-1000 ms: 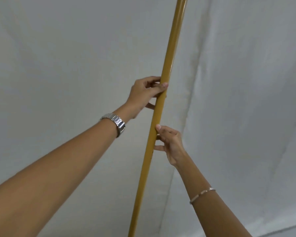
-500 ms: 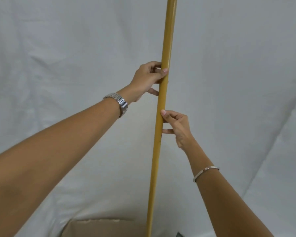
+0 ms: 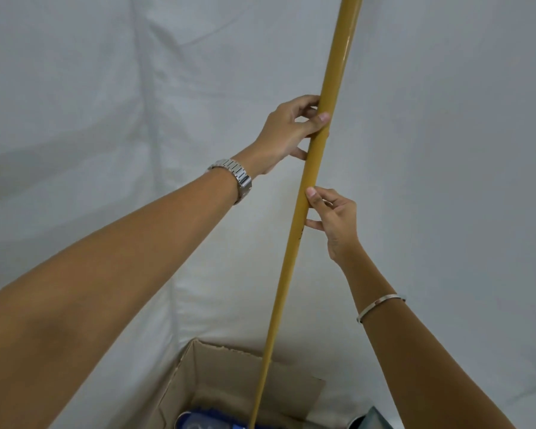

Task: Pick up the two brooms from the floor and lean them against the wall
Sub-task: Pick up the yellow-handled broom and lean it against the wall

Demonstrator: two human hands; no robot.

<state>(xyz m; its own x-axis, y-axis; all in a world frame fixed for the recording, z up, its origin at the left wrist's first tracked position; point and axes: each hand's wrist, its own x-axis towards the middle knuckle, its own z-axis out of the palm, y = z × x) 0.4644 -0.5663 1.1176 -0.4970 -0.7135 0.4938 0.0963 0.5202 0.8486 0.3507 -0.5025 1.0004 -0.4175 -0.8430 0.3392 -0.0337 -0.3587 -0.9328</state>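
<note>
A long yellow broom handle [image 3: 334, 72] stands nearly upright in front of the white cloth-covered wall [image 3: 106, 103], its top leaning right and out of frame. My left hand [image 3: 288, 131], with a metal watch on the wrist, is closed around the handle higher up. Lower down, my right hand [image 3: 334, 221], a thin bracelet on its wrist, pinches the handle with thumb and fingers. The broom's head is hidden below the frame. The second broom is not in view.
An open cardboard box [image 3: 229, 376] sits at the bottom against the wall, with something blue [image 3: 205, 422] inside; the handle passes down in front of it. A grey-green object [image 3: 372, 419] shows at the bottom right.
The view has tilted downward, bringing the cardboard box into sight. Both hands keep their grip on the handle, which now leans a little more to the right at the top.
</note>
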